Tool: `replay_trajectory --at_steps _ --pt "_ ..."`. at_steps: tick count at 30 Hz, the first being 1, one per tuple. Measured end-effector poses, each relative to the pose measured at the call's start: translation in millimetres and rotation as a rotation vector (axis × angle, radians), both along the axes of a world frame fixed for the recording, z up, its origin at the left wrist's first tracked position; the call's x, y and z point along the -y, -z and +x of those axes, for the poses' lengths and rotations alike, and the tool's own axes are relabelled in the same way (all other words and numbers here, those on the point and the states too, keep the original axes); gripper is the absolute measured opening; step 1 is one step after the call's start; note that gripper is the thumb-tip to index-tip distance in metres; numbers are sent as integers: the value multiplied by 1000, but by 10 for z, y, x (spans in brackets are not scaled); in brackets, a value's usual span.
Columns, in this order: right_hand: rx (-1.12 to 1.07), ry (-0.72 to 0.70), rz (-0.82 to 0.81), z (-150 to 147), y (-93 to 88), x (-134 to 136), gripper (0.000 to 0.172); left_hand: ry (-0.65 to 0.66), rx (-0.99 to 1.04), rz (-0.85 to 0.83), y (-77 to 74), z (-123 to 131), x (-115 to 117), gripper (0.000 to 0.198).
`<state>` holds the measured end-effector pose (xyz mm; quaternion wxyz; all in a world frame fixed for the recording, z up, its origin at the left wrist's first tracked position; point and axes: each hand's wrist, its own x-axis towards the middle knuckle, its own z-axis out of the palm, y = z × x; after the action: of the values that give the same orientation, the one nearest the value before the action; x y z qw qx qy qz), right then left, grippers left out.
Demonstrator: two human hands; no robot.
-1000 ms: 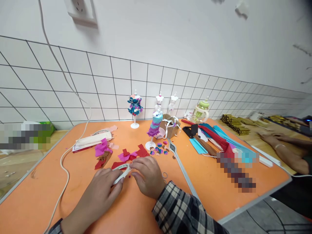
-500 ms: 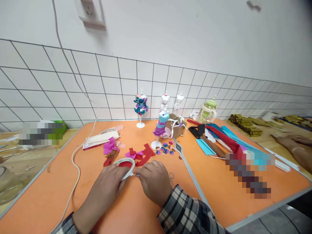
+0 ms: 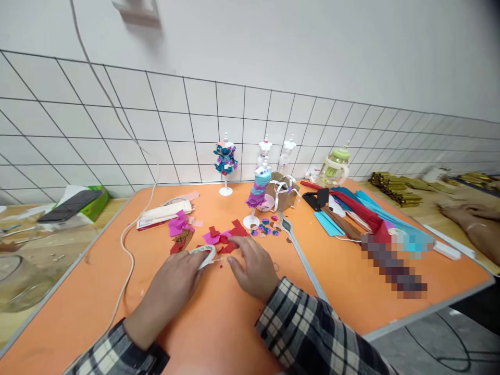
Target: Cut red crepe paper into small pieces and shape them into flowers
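Observation:
My left hand [image 3: 177,278] grips a white roll of tape [image 3: 205,254] lying low on the orange table [image 3: 78,312], fingers curled round its near edge. My right hand [image 3: 253,268] rests just right of the roll, fingers bent and close together, fingertips near the tape's end. What they pinch, if anything, is too small to make out. Red and pink paper scraps [image 3: 224,237] lie just beyond both hands. A small mannequin [image 3: 259,195] dressed in blue and purple paper stands behind the scraps.
A white cable [image 3: 127,250] snakes down the table's left side. Further mannequins [image 3: 225,161] stand by the tiled wall, with a cardboard box [image 3: 283,195] and a green-lidded bottle [image 3: 333,169]. Coloured paper strips [image 3: 351,216] lie at right. Another person's hand [image 3: 474,226] rests at far right.
The tape roll has tipped from raised to nearly flat on the table. My right hand has slid slightly right and forward. The camera view shifted a little.

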<state>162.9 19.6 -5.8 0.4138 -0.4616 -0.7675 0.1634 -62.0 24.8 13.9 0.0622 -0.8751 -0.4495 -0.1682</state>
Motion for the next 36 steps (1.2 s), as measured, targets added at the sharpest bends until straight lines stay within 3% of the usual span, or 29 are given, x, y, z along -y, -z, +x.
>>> replay_trajectory --at_steps 2,4,6,11,14,17,20,24,30,33,36 --pt "98 -96 199 3 -50 33 39 -25 -2 -25 -24 65 62 29" --pt "169 -134 278 -7 -54 51 27 -27 10 -51 -18 111 112 28" --pt "194 -95 319 -8 -37 54 11 -13 36 -69 11 125 144 28" --pt "193 -16 440 43 -46 34 10 47 121 -54 84 78 161 28" --pt "173 3 454 46 -45 12 9 40 158 -41 64 70 151 45" --pt "184 -3 432 24 -22 -4 12 35 161 -84 24 90 141 28" --pt "202 25 456 19 -44 12 12 21 181 -138 6 111 146 26" --pt "201 -31 557 43 -126 56 39 5 261 -248 2 118 179 28" --pt "241 -36 620 28 -111 44 15 7 310 -333 -51 160 256 28" --pt "188 -8 675 -4 -90 56 15 8 334 -392 -87 197 274 32" --pt "15 -55 552 -59 -93 114 15 29 353 -421 -117 219 276 40"
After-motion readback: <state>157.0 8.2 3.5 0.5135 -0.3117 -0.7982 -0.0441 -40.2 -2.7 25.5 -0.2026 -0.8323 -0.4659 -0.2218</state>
